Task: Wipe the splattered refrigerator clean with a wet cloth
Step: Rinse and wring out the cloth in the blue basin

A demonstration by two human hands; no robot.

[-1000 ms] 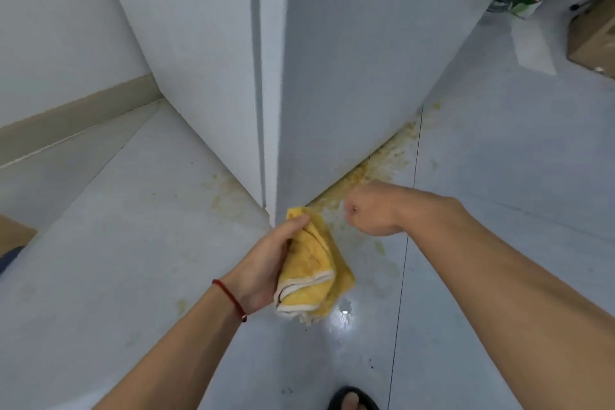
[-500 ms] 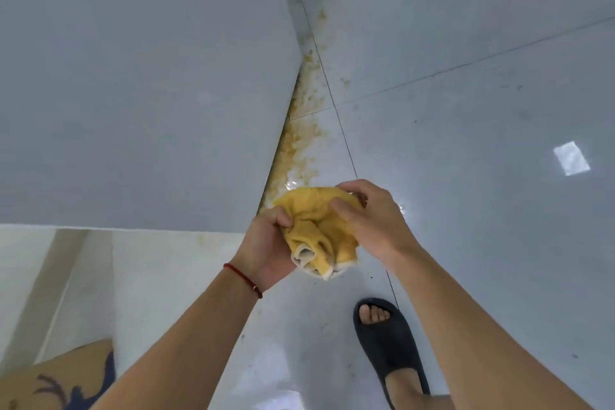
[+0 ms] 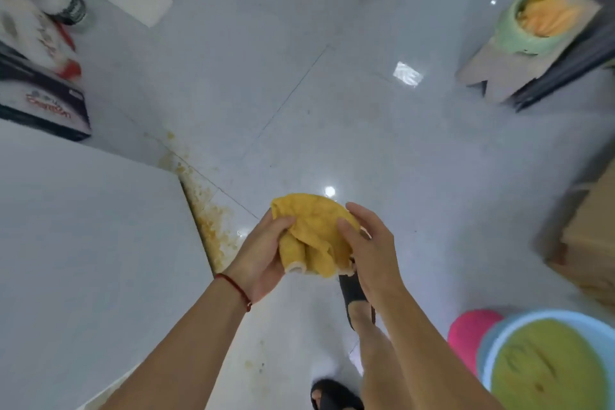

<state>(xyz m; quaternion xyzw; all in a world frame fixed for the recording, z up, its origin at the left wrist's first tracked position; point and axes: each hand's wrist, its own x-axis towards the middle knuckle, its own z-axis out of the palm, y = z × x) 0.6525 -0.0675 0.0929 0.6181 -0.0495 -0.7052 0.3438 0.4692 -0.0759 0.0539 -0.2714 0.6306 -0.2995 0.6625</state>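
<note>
my feet: black slide sandals (image 3: 352, 293) at 6 o'clock, on glossy pale tile.
basin: round light-blue tub (image 3: 545, 359) at 5 o'clock, murky olive water in it, something pink just behind.
cloth (image 3: 312, 236): dead center, held in mid-air. Yellow terry, soft and bunched into a lump, long axis roughly 10-to-4, rolled hem hanging toward me.
left hand (image 3: 263, 256): fingers curled under the cloth, thumb pinching its top left.
right hand (image 3: 369, 250): grasping the cloth's right side, thumb pressed on top.
fridge (image 3: 93, 243): flat white slab at 9 o'clock.
mess: orange-yellow splatter (image 3: 213, 226) along the fridge's base edge, around 10.
far stuff: blurry green bin at 1 o'clock.
</note>
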